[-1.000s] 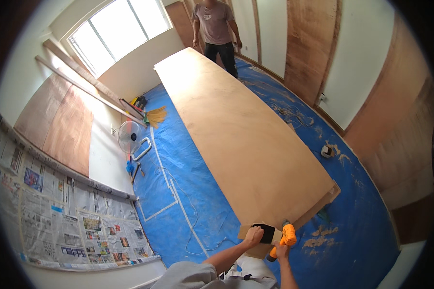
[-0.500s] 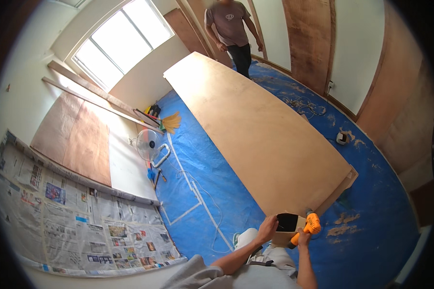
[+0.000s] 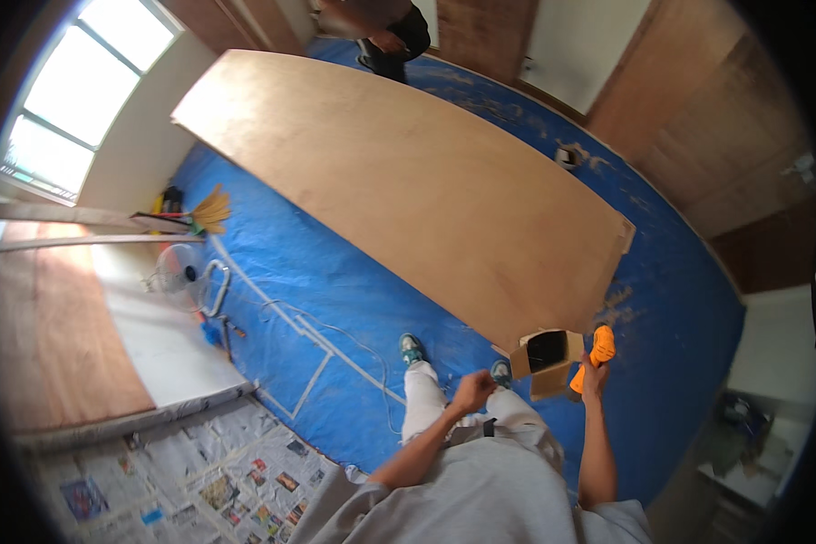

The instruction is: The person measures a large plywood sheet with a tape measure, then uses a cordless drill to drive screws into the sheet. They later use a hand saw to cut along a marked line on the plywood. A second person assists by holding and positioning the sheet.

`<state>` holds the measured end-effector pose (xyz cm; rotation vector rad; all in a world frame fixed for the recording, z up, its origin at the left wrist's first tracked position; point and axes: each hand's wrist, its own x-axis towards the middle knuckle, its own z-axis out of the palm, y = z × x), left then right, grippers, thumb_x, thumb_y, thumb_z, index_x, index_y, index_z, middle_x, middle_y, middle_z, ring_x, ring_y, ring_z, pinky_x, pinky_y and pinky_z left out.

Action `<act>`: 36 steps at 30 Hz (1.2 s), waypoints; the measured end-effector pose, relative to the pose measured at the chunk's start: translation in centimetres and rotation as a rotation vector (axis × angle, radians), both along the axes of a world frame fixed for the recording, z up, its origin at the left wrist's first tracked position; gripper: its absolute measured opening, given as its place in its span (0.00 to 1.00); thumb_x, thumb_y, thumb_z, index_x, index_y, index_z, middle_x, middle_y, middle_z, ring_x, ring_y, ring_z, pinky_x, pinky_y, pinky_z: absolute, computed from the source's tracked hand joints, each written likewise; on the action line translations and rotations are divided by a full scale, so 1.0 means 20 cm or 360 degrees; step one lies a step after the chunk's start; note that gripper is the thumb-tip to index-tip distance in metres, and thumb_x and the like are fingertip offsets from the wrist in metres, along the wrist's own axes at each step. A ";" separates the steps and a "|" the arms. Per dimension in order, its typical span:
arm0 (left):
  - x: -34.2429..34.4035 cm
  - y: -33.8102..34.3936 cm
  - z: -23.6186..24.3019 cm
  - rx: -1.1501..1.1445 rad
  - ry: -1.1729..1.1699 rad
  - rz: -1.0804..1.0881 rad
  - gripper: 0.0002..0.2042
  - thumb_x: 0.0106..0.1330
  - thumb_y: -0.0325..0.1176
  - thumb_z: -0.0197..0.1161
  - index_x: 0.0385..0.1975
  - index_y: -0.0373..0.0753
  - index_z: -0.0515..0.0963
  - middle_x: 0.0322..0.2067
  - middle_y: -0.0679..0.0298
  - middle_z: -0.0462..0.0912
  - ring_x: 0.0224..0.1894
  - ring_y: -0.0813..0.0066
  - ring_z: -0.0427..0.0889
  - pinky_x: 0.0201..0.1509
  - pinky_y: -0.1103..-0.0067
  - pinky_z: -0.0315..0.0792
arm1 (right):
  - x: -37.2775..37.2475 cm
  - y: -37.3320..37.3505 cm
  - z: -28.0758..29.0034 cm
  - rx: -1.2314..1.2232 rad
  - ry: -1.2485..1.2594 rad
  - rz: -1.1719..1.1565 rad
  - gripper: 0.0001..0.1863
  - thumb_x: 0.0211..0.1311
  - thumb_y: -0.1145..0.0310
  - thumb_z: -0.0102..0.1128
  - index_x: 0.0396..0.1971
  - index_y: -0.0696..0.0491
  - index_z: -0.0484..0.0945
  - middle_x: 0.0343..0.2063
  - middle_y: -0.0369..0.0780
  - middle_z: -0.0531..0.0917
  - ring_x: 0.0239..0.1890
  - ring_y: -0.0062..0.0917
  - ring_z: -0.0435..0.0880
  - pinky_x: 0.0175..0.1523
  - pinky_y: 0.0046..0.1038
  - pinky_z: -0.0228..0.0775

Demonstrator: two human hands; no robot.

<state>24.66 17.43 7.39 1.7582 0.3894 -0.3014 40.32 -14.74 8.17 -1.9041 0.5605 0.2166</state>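
Wooden panel: broad, stiff by our judgement, best held by its edges. Left hand: fingers curled; we cannot tell whether it pinches anything. Cardboard box: open, at the panel's near end; we judge it light, soft-walled. Right hand: wrapped around the orange drill, just right of the box; we judge it hard, fairly heavy, best gripped by its handle.

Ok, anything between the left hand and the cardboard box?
Nothing visible blocks the left hand from the cardboard box. One shoe shows between them, but apparently lower, on the blue sheet; the orange drill is on the box's right.
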 end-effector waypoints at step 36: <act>0.50 0.94 0.97 -0.0928 -0.0218 0.0087 0.09 0.74 0.32 0.65 0.44 0.32 0.84 0.32 0.68 0.84 0.34 0.81 0.78 0.40 0.82 0.73 | -0.57 1.21 1.37 0.0667 0.0081 0.0688 0.15 0.66 0.69 0.69 0.50 0.54 0.80 0.35 0.31 0.82 0.35 0.16 0.79 0.42 0.24 0.75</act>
